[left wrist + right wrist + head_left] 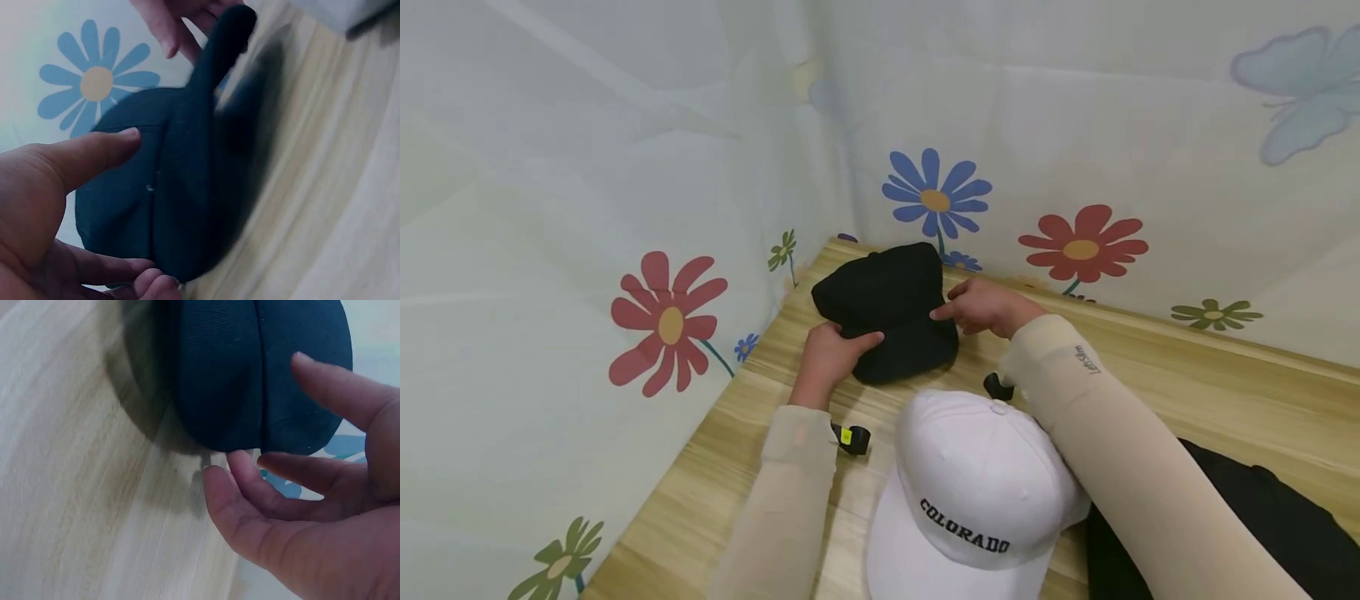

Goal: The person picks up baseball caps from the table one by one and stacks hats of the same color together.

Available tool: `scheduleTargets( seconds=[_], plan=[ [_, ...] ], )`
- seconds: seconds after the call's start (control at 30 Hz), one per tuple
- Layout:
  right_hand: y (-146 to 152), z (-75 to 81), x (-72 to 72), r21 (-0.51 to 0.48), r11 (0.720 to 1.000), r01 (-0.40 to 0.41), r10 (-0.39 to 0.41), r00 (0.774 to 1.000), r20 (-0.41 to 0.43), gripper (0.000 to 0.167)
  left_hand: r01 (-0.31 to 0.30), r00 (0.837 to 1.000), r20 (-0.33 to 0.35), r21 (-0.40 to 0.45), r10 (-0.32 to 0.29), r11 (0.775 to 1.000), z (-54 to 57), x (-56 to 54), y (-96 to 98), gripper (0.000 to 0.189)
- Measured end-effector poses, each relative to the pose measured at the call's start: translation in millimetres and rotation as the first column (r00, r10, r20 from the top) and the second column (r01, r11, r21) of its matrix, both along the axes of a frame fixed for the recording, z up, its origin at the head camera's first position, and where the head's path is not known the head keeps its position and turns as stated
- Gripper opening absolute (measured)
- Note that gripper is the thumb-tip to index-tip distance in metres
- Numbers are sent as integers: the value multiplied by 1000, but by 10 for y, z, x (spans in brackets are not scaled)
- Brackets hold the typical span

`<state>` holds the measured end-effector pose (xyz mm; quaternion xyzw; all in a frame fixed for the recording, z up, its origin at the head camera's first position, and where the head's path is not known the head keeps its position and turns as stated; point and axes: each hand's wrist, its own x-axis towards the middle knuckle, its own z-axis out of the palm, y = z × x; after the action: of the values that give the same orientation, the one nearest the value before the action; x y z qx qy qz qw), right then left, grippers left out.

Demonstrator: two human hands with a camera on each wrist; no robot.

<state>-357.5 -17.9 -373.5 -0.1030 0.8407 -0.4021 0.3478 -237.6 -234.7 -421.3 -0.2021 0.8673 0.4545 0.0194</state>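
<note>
A black cap point(887, 292) sits at the far corner of the wooden table, its brim point(910, 350) toward me. My left hand point(831, 354) holds its left side; in the left wrist view the thumb lies over the crown point(125, 187) and the fingers curl at the edge below. On the other side is my right hand point(988, 308), thumb over the crown and fingertips right at the cap's edge, as the right wrist view shows. Nearer to me, a white cap point(985, 475) with COLORADO lettering lies under the right forearm in the head view.
Black fabric point(1247, 517) lies at the right, partly covered by the right sleeve point(1120, 433). A white curtain point(662, 125) printed with flowers stands along the left and far edges of the table point(730, 442).
</note>
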Motion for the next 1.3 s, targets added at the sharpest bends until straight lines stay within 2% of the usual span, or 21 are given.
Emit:
scheduleTargets(
  seconds=[0.13, 0.23, 0.47, 0.67, 0.8, 0.97, 1.13, 1.3],
  plan=[
    [-37, 15, 6, -35, 997, 64, -64, 998, -2, 71, -22, 1000, -19, -14, 21, 1000, -5, -24, 10, 82],
    [-62, 30, 17, -19, 997, 69, -69, 997, -30, 67, -25, 999, -21, 2, 25, 1000, -8, -28, 20, 82],
    [-47, 51, 27, -40, 997, 70, -75, 991, -113, 63, -77, 994, -67, 151, 88, 986, -59, -83, 32, 84],
    [6, 75, 28, -23, 998, 59, -63, 976, -211, 63, -69, 986, -138, 204, 98, 976, -58, -123, 46, 76],
    [27, 166, 12, -15, 999, 47, -49, 951, -305, 64, -63, 976, -190, 204, 102, 977, 28, -165, 57, 74],
    [94, 313, 7, 39, 998, 45, -26, 923, -383, 63, -32, 972, -222, 184, 73, 982, 146, -234, 87, 73],
    [212, 515, 21, 97, 994, 57, -11, 908, -419, 63, 2, 965, -261, 143, 36, 990, 322, -294, 153, 73],
    [343, 692, 35, 67, 993, 100, -62, 902, -427, 65, 46, 949, -314, 89, -16, 995, 520, -349, 225, 71]
  ],
)
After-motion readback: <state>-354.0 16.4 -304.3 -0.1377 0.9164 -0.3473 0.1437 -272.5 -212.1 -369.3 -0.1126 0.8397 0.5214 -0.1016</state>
